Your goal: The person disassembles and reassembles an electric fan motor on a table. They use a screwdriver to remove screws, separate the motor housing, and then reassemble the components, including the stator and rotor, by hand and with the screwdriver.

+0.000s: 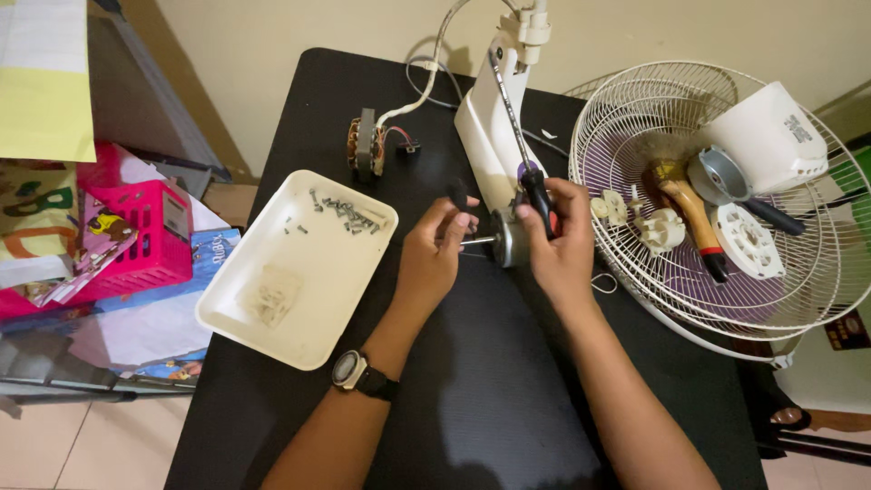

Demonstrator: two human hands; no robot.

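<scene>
At table centre, on the black tabletop (490, 381), I see both hands working one small motor part. Left hand (434, 257): fingers closed, pinching the thin metal shaft (478, 241) that sticks out of the grey rotor (506, 238). Right hand (558, 238): closed around the rotor's far side and also gripping a screwdriver (524, 150) by its black-and-red handle; the blade points up and away, across the white fan housing (490, 127). Rotor sits just above the tabletop, between the two hands, touching both. Black wristwatch (356, 373) on the left wrist.

Left of the hands: white tray (272, 318), with a cluster of small screws (349, 212) at its far corner. Beyond the tray: stator with copper windings (366, 143), wired to the housing.

Right of the hands: white fan grille (635, 281) lying flat, holding a white motor cover (767, 136), a wooden-handled tool (689, 204) and small white plastic pieces (658, 227). Pink basket (145, 238) off the table's left edge.
</scene>
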